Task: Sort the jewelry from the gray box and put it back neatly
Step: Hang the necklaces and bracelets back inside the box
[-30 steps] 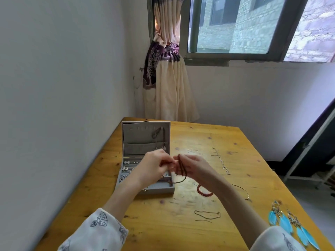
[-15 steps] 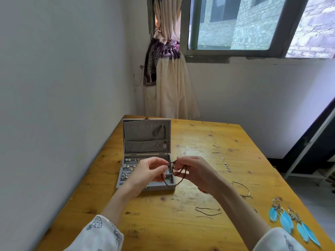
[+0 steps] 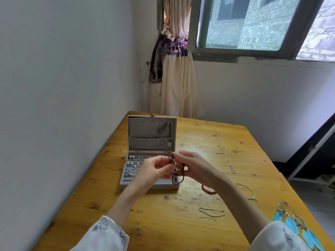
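Observation:
The gray jewelry box point(image 3: 134, 185) stands open at the table's left, lid upright, with two necklaces hanging in the lid and several earrings and rings in its tray. Just above the box's right front, my left hand point(image 3: 154, 170) and my right hand point(image 3: 193, 165) together pinch a dark red beaded bracelet point(image 3: 176, 173); its loops hang between my fingers. On the table lie a red bead bracelet point(image 3: 208, 190), a thin bangle point(image 3: 248, 191), a silver chain point(image 3: 226, 158), a thin cord necklace point(image 3: 212, 212) and blue feather earrings point(image 3: 293, 225).
The wooden table point(image 3: 163, 223) sits against the white wall on the left, with a tied curtain point(image 3: 174, 78) and a window behind it. A dark frame stands to the right of the table.
My hands have risen a little and moved closer together with the dark bracelet, which now hangs bunched in loops. The red bead bracelet has come back into sight beside my right wrist.

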Available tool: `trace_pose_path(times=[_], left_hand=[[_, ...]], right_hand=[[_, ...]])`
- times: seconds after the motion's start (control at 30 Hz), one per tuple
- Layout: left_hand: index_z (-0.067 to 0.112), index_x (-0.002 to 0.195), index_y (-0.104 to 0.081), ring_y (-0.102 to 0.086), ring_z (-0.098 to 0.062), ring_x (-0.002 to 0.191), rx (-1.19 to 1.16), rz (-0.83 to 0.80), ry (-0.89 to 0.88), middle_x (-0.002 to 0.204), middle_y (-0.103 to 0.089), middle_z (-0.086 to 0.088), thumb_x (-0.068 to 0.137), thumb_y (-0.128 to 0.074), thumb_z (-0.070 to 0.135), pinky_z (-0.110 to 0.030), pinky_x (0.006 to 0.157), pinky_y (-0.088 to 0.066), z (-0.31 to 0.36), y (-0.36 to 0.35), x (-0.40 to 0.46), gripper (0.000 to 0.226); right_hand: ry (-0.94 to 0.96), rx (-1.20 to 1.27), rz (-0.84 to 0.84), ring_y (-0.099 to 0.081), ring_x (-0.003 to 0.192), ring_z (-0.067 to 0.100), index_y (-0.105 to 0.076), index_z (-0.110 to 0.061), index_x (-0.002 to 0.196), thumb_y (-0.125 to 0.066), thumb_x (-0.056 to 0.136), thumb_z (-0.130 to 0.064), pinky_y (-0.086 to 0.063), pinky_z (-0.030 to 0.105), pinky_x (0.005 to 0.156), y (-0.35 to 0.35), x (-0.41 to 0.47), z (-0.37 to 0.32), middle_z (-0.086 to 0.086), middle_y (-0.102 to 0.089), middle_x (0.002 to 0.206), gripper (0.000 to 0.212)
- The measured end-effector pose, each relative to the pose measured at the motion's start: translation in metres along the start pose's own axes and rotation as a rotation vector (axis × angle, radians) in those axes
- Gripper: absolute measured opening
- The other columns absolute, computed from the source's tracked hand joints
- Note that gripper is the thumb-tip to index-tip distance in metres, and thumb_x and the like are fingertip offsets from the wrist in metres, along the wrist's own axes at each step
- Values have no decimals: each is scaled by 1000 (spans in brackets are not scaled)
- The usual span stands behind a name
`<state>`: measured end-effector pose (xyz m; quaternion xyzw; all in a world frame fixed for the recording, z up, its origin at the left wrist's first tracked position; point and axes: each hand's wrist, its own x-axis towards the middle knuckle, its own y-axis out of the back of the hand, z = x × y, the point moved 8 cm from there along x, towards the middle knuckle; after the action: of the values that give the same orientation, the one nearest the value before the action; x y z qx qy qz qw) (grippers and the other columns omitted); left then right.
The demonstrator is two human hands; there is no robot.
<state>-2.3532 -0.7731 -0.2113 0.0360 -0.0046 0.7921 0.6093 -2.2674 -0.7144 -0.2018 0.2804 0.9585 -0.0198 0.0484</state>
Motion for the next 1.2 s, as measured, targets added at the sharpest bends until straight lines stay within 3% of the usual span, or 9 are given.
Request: trace_pose_path(times=[0.17,0.37,0.47,0.57,0.7,0.83,0.97,1.07,1.2], left_hand=[[14,95,-66,-66,-16,82,95,18,45,86,-69,-3,85,-62,23,-29,79,-54,-7,12,1,13],[19,82,-62,-59,-14,82,239,-37,86,81,-61,-1,88,-56,21,-33,88,-47,-12,21,-1,8],[12,83,-63,-60,-12,81,62,-52,99,82,-62,-2,88,-56,17,-29,82,-51,-10,23,1,9],[13,74,-63,-58,-12,73,-334,-67,90,74,-62,-2,81,-59,14,-24,70,-50,-1,24,6,8],[12,77,-59,-54,-12,68,-346,-31,96,69,-60,-2,87,-50,11,-26,70,-44,-8,28,9,13],[14,78,-53,-46,-10,62,-337,-103,150,63,-55,3,82,-59,21,-24,65,-36,-26,21,1,11],[9,105,-60,-51,-5,69,-174,-264,229,81,-63,3,80,-66,21,-19,63,-37,-33,10,2,29],[12,113,-51,-54,-7,72,-129,-153,226,86,-67,0,75,-68,19,-23,68,-40,-27,30,18,42],[15,110,-47,-61,-10,74,-279,4,171,76,-63,-2,68,-68,16,-24,72,-47,-25,62,38,47]], right_hand=[[-28,19,30,-53,80,16,-54,-12,67,-55,88,-32,-50,42,86,-1,3,2,7,-51,82,29],[-87,398,45,-55,70,12,-55,-21,50,-56,74,-53,-39,35,79,0,5,12,0,-54,67,40],[-91,457,67,-55,67,11,-57,-18,56,-57,70,-59,-35,34,79,1,7,19,-1,-55,66,43],[-131,151,42,-45,71,10,-59,-18,80,-56,73,-62,-33,29,72,-6,6,33,-7,-53,67,46],[-128,-48,20,-48,72,6,-69,-22,75,-61,64,-65,-34,27,74,-7,10,32,-19,-58,61,46],[-104,225,7,-45,72,13,-59,-20,66,-59,69,-66,-32,30,71,3,19,25,-4,-53,67,47],[-75,544,-69,-55,66,15,-60,-14,56,-51,74,-66,-43,28,66,-5,33,26,3,-57,72,56],[-97,689,-50,-53,60,13,-56,-16,56,-60,69,-64,-41,23,54,-5,45,36,1,-54,69,50],[-139,674,22,-43,55,9,-52,-16,70,-63,71,-55,-32,22,54,0,62,53,-2,-53,70,40]])
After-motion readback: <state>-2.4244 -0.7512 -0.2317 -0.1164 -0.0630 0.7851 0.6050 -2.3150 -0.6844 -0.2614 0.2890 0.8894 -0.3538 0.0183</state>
